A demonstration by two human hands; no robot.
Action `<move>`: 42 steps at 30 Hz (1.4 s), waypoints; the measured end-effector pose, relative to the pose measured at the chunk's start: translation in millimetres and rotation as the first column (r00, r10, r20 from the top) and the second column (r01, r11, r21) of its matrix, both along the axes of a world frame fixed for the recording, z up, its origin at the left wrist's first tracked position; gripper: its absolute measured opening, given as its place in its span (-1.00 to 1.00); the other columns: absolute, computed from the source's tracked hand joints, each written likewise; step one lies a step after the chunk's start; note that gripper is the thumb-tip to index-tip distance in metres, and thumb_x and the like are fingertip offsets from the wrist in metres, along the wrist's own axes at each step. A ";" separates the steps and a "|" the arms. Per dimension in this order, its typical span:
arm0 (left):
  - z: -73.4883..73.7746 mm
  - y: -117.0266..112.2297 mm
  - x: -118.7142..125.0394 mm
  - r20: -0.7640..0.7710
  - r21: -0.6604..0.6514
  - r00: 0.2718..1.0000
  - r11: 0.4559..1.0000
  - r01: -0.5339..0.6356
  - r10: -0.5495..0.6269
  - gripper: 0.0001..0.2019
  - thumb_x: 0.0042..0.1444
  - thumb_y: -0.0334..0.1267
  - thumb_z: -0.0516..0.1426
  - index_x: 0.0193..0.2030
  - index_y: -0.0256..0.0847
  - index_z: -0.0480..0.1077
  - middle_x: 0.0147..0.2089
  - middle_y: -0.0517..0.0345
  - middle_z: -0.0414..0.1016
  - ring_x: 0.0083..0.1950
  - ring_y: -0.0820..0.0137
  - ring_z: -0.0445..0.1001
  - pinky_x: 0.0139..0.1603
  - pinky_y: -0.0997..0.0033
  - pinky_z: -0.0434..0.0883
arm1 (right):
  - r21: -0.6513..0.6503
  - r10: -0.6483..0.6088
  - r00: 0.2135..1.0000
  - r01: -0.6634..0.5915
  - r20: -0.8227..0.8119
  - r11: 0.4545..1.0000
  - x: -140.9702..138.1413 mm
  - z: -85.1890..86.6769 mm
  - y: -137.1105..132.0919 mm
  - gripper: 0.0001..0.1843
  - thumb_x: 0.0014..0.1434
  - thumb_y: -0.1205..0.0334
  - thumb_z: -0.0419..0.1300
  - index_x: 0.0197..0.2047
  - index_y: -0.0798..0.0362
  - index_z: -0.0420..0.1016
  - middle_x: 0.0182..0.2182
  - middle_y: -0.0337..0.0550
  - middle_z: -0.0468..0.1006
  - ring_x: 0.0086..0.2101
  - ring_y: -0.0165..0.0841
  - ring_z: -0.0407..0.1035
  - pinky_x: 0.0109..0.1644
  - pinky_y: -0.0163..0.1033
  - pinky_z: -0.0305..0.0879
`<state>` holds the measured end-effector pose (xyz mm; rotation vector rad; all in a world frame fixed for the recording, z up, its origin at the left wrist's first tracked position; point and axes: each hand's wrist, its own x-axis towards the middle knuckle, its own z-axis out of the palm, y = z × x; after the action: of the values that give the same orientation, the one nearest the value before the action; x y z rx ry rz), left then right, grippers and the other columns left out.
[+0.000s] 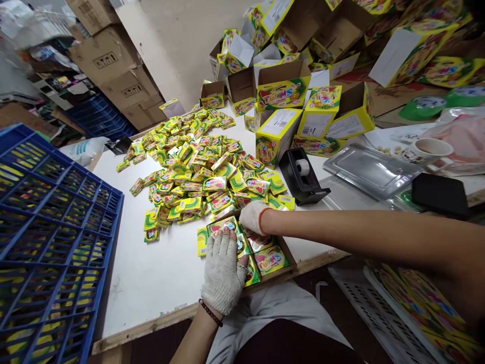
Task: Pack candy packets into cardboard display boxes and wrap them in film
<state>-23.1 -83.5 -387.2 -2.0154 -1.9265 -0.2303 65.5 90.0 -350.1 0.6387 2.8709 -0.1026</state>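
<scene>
My left hand [224, 270], in a white knitted fingerless glove, lies palm down with its fingers stretched over small yellow-green candy boxes [271, 260]. These sit in rows inside an open carton [288, 257] at the table's front edge. At the carton's far side is my right hand [253, 217], gloved and with an orange cuff; it reaches down and its fingers are hidden. One more small box [202, 242] lies left of the carton. Just beyond my hands spreads a large heap of the same small boxes [193, 169].
To the left stands a blue plastic crate [96, 189] holding more boxes. A black tape dispenser [301, 174], a clear plastic tray [373, 167], a mug [428, 150] and a black phone-like slab [439, 194] are at the right. Open display cartons [283, 92] are stacked at the back.
</scene>
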 end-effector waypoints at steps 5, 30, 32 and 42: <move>-0.2 -0.3 0.9 0.002 0.010 1.000 1.000 -0.009 0.009 -0.49 0.27 -0.20 0.02 0.30 -0.43 0.25 0.36 -0.27 0.28 0.38 -0.02 0.24 0.38 -0.16 0.18 | 0.083 -0.044 0.999 0.046 -0.027 0.995 6.5 -13.9 -4.0 -0.68 0.22 0.55 0.00 -0.15 0.34 0.59 -0.23 0.37 0.59 -0.12 0.12 0.51 -0.27 0.15 0.48; 2.2 -2.7 3.0 0.183 -0.016 0.982 0.999 -0.042 0.044 -0.50 0.25 -0.20 0.08 0.29 -0.35 0.27 0.37 -0.21 0.27 0.41 0.01 0.20 0.41 -0.15 0.18 | 0.018 -0.165 0.978 0.164 0.127 0.986 17.8 -49.1 -41.5 -0.48 0.30 0.44 -0.04 0.29 0.13 0.35 0.21 0.34 0.30 0.11 0.08 0.33 -0.01 0.16 0.44; -1.8 -3.9 0.9 0.252 -0.003 0.967 1.000 -0.024 0.024 -0.51 0.25 -0.22 0.09 0.30 -0.30 0.28 0.38 -0.20 0.27 0.42 0.02 0.19 0.42 -0.19 0.15 | 0.007 -0.109 0.983 0.109 0.148 0.994 22.6 -51.5 -44.8 -0.44 0.22 0.44 0.08 0.30 0.11 0.34 0.22 0.30 0.32 0.14 0.08 0.31 0.05 0.16 0.42; -14.0 -10.7 -16.5 0.955 -0.097 0.211 0.892 -0.442 0.208 -0.35 0.36 0.02 -0.11 0.49 -0.20 -0.13 0.51 -0.10 -0.01 0.48 0.19 0.08 0.45 0.12 0.17 | -0.565 -0.529 0.817 0.332 -0.227 0.755 44.5 -30.2 -41.9 -0.55 0.31 0.34 -0.05 0.22 0.16 0.37 0.02 0.13 0.54 -0.03 -0.20 0.46 0.04 -0.19 0.38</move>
<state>-39.6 -94.2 -401.3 -1.2131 -2.7342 -1.8316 110.0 48.1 -380.3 1.2740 2.7495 -1.1261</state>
